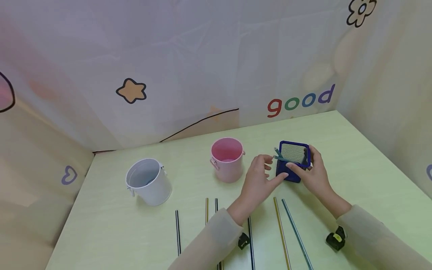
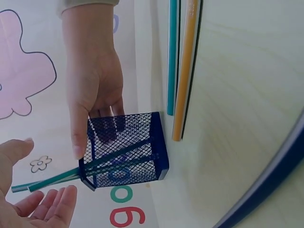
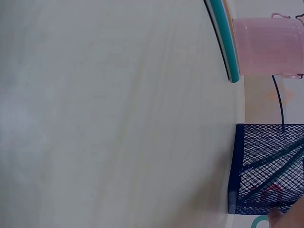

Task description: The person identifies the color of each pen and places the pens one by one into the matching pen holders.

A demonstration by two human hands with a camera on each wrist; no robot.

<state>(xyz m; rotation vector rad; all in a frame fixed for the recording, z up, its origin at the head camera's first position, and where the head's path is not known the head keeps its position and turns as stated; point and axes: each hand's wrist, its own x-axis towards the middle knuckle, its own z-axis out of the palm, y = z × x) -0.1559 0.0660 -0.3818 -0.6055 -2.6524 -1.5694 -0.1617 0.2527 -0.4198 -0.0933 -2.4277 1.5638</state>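
Note:
A dark blue wire-mesh pen holder (image 1: 288, 174) stands at the right of the table. My right hand (image 1: 315, 176) grips it, thumb over the near rim and fingers behind the far side. Two teal pencils (image 2: 56, 180) lean inside the mesh, their ends poking out past the rim on the left. Close by those ends is my left hand (image 1: 258, 180), its thumb and fingers spread apart with nothing pinched between them. In the right wrist view the holder (image 3: 270, 166) shows the pencils through its mesh, and only a bit of the right hand is visible.
A pink bucket (image 1: 230, 168) stands left of the holder, and a white bucket (image 1: 156, 189) farther left. Several pencils lie near the front, including a yellow one (image 1: 282, 232), a teal one (image 1: 297, 234) and a dark striped one (image 1: 177, 232). A printed curtain (image 1: 202, 75) hangs behind.

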